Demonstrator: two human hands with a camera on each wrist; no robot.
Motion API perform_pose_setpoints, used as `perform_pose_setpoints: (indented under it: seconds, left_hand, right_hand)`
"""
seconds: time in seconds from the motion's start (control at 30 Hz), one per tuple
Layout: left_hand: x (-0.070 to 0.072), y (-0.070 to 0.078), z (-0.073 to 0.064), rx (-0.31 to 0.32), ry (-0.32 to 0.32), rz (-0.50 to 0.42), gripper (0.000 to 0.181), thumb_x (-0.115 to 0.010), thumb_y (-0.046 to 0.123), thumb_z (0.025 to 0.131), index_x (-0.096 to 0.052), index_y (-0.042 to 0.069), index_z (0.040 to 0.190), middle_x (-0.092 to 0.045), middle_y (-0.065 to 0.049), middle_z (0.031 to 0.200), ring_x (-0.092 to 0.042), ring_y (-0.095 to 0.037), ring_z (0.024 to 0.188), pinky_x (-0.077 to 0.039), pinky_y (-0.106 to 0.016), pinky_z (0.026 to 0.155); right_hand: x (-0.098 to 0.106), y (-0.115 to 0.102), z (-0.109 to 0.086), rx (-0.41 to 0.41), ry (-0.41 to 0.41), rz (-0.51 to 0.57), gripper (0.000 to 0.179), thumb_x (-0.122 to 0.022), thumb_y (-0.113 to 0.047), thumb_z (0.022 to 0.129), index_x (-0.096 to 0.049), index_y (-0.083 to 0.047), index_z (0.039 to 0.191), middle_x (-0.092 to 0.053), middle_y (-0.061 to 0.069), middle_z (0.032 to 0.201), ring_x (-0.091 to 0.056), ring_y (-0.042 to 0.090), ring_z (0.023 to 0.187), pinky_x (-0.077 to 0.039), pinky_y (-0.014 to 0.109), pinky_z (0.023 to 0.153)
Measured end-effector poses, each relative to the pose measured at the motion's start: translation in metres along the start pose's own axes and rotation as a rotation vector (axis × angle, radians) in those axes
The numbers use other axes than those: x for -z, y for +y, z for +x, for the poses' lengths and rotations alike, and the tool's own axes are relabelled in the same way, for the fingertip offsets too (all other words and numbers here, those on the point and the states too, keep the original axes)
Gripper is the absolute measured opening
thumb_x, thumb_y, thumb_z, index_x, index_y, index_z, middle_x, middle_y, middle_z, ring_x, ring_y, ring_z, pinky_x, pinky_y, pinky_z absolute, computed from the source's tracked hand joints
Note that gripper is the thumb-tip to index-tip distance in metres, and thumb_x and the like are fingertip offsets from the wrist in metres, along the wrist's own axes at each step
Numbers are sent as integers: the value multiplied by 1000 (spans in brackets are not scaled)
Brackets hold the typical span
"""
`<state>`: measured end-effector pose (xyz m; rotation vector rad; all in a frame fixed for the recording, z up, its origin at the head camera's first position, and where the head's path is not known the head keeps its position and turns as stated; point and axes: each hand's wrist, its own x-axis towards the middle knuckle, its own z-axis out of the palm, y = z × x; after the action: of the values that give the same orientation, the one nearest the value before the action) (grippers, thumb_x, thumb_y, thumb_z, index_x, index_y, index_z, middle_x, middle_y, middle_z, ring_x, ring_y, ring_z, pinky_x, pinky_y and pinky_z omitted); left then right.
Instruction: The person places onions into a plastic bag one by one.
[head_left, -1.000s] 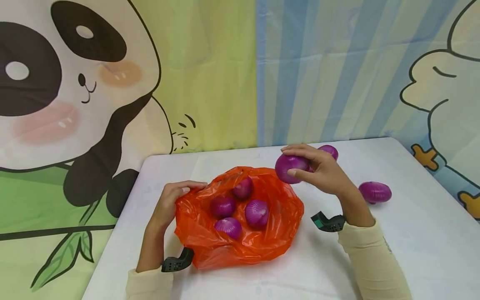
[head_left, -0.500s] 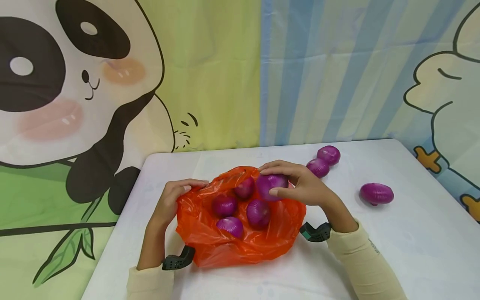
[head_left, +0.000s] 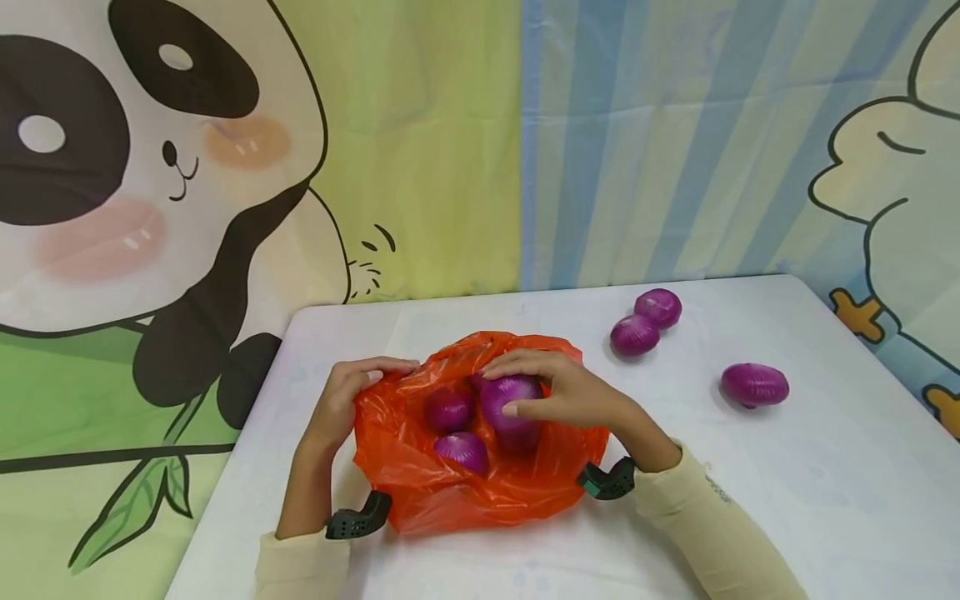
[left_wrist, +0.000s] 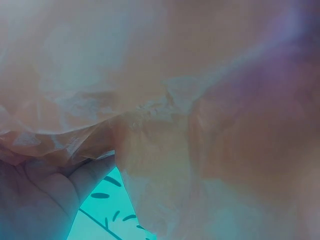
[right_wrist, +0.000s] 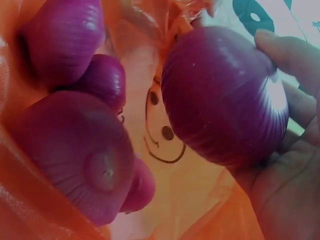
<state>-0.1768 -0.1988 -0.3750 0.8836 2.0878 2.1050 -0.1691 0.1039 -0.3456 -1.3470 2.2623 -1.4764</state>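
A crinkled orange plastic bag (head_left: 427,504) stands on the table with its mouth spread, several purple onions (head_left: 448,408) lying inside. My left hand (head_left: 333,408) grips the bag's left rim between thumb and fingers. In the left wrist view the bag's film (left_wrist: 155,140) fills most of the picture, with part of the palm (left_wrist: 40,200) at lower left. Over the bag's mouth my right hand (head_left: 566,387) holds a purple onion (head_left: 510,400) between thumb and fingers. The right wrist view has this held onion (right_wrist: 225,95) apart from the onions (right_wrist: 75,150) lower in the bag.
Two purple onions lie close together right of the bag, a front one (head_left: 634,335) and a back one (head_left: 658,308). Farther right lies an elongated onion (head_left: 754,385). Behind the white table (head_left: 840,500) hangs a printed cloth (head_left: 435,167) with a panda.
My right hand has carried the onion leftward and down from beside the bag to over its mouth. The left hand stays at the rim.
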Motion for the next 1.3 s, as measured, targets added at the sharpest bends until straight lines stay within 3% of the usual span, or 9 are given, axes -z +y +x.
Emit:
perform_pose_setpoints:
  seconds: [0.43,0.67,1.0,1.3]
  left_hand:
    - [-1,-2,1,21,1,-18,41,-25,-1,81,-55,-16,105,-55,-28,107,-52,-39,99,-46,-43,76]
    - [-1,-2,1,23,7,3,40,-26,-1,82,-57,-14,104,-57,-24,106,-55,-38,94,-48,-46,70]
    - [1,-1,0,15,13,19,40,-26,-1,82,-56,-14,105,-57,-23,106,-54,-39,94,-48,-45,70]
    - [1,-2,0,13,18,12,42,-24,-2,81,-57,-14,103,-57,-26,106,-54,-37,96,-47,-44,74]
  right_hand:
    - [-3,10,4,-65,-6,-118,39,-65,-9,78,-56,-8,116,-52,9,117,-47,22,107,-46,31,81]
    - [-4,10,5,-8,55,-164,40,-64,-5,77,-55,-8,116,-51,11,118,-46,23,109,-45,36,84]
    - [1,8,2,-20,102,-177,37,-65,-8,77,-57,-3,113,-49,12,122,-40,26,116,-38,38,91]
    - [14,1,-1,67,193,-92,34,-63,3,76,-58,-1,109,-54,11,116,-44,28,114,-38,34,92]
